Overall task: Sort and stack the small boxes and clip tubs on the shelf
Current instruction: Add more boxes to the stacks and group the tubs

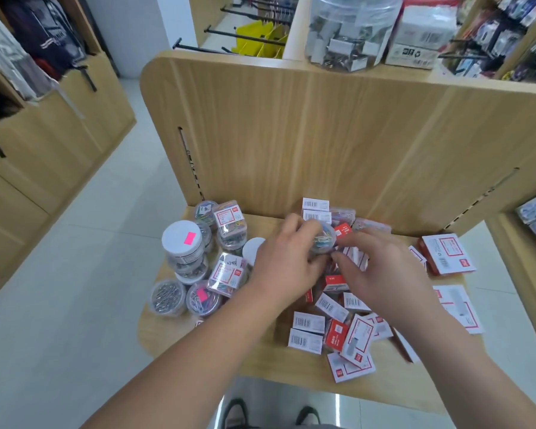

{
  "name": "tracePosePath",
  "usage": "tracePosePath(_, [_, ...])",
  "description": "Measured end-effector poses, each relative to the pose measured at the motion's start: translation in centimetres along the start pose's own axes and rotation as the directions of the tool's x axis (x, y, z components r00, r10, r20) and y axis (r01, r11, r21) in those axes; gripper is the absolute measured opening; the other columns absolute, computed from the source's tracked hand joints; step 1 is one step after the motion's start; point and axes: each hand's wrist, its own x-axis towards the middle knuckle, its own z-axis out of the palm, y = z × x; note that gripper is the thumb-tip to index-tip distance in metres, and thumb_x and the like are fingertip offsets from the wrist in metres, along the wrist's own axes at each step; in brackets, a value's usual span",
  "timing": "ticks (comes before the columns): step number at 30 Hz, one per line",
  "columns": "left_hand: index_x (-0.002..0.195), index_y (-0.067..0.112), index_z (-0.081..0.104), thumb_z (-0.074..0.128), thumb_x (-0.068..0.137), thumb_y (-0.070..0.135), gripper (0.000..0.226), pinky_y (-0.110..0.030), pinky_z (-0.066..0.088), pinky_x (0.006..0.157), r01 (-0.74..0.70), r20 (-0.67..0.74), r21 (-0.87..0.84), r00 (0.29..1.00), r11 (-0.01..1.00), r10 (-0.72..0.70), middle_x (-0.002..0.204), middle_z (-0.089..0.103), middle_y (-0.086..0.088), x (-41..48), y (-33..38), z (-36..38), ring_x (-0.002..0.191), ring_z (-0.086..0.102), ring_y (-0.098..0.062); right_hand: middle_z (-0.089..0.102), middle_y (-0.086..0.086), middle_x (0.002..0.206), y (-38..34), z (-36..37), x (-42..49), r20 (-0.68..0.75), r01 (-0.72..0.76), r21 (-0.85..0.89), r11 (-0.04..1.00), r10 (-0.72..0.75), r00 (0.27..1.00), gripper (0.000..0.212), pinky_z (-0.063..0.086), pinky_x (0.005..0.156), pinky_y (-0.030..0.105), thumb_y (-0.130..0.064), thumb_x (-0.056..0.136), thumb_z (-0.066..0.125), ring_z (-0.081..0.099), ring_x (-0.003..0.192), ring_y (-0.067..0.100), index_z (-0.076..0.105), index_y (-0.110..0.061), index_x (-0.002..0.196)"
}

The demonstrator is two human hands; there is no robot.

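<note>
**A:** Closest, bottom centre?

**B:** Dark shoes (239,411) on pale floor, just below the front edge of the wooden shelf (254,363).

**A:** On the board, lower right?

**B:** Red-and-white small boxes (309,322), several barcode-up, scattered and overlapping at all angles.

**A:** Over at centre left?

**B:** Round clear clip tubs (167,297), bunched together, some piled on others. Tallest pile topped by a white lid with a pink sticker (190,238).

**A:** Hands?

**B:** Mid-frame, both forearms reaching in from the bottom. Left hand (283,258) wrapped round a small clear tub of coloured clips (322,239), fingers curled over its far side. Held over the heap of boxes at the centre of the shelf.

**A:** And the other?

**B:** Right hand (381,269) just beside it, fingers bent, tips at the tub's right edge. Blurred, so cannot tell whether pinching the tub or only touching it.

**A:** Farther back?

**B:** Upright wooden panel (291,134) behind the shelf. Above it, top centre, a big clear jar (350,32) of binder clips, next to a white carton (421,32) on its right.
</note>
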Motion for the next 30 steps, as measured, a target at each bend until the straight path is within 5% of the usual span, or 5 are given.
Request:
tracePosePath(9, [0.109, 0.044, 0.060, 0.083, 0.074, 0.037, 0.042, -0.017, 0.050, 0.074, 0.263, -0.130, -0.134, 0.951, 0.956, -0.280, 0.109, 0.058, 0.026, -10.4, -1.8, -6.7, 0.097, 0.060, 0.002, 0.071, 0.003, 0.084, -0.8, 5.9, 4.4, 0.166, 0.100, -0.388, 0.916, -0.037, 0.985, 0.033, 0.041, 0.105, 0.051, -0.050, 0.082, 0.067, 0.063, 0.097, 0.032, 0.073, -0.018, 0.079])
tracePosePath(13, [0.108, 0.041, 0.061, 0.085, 0.073, 0.036, 0.043, -0.021, 0.049, 0.072, 0.282, -0.146, -0.122, 0.943, 0.952, -0.299, 0.106, 0.058, 0.023, -11.7, -2.1, -6.9, 0.094, 0.061, -0.004, 0.069, 0.008, 0.067, -1.9, 6.4, 4.8, 0.100, 0.059, -0.455, 0.889, -0.015, 0.995, 0.032, 0.046, 0.099, 0.051, -0.046, 0.068, 0.075, 0.062, 0.087, 0.035, 0.070, -0.014, 0.067])
tracePosePath(16, [0.108, 0.040, 0.063, 0.088, 0.072, 0.029, 0.045, -0.023, 0.049, 0.075, 0.279, -0.157, -0.165, 0.939, 0.946, -0.305, 0.106, 0.060, 0.020, -13.5, -2.5, -7.3, 0.096, 0.062, -0.006, 0.073, 0.004, 0.085, -2.5, 6.8, 4.7, 0.142, 0.055, -0.519, 0.853, 0.023, 0.990, 0.030, 0.040, 0.096, 0.044, -0.050, 0.079, 0.064, 0.057, 0.104, 0.033, 0.072, -0.021, 0.087])
tracePosePath(23, [0.110, 0.040, 0.064, 0.094, 0.064, 0.018, 0.059, -0.006, 0.043, 0.073, 0.290, -0.218, -0.204, 0.918, 0.935, -0.332, 0.110, 0.064, 0.018, -18.3, -4.0, -8.3, 0.093, 0.060, 0.002, 0.066, 0.002, 0.073, -3.1, 6.0, 5.2, 0.113, -0.096, -0.460, 0.883, 0.166, 0.980, 0.031, 0.035, 0.084, 0.039, -0.052, 0.072, 0.067, 0.056, 0.103, 0.031, 0.072, -0.024, 0.083])
tracePosePath(30, [0.113, 0.038, 0.065, 0.094, 0.065, 0.016, 0.060, -0.016, 0.047, 0.074, 0.318, -0.253, -0.248, 0.891, 0.915, -0.378, 0.111, 0.064, 0.016, -19.7, -5.5, -8.7, 0.092, 0.062, -0.006, 0.069, -0.003, 0.094, -8.5, 1.9, 1.9, 0.075, -0.059, -0.107, 0.993, 0.067, 0.995, 0.037, 0.052, 0.073, 0.039, -0.049, 0.075, 0.072, 0.063, 0.095, 0.029, 0.062, -0.026, 0.103])
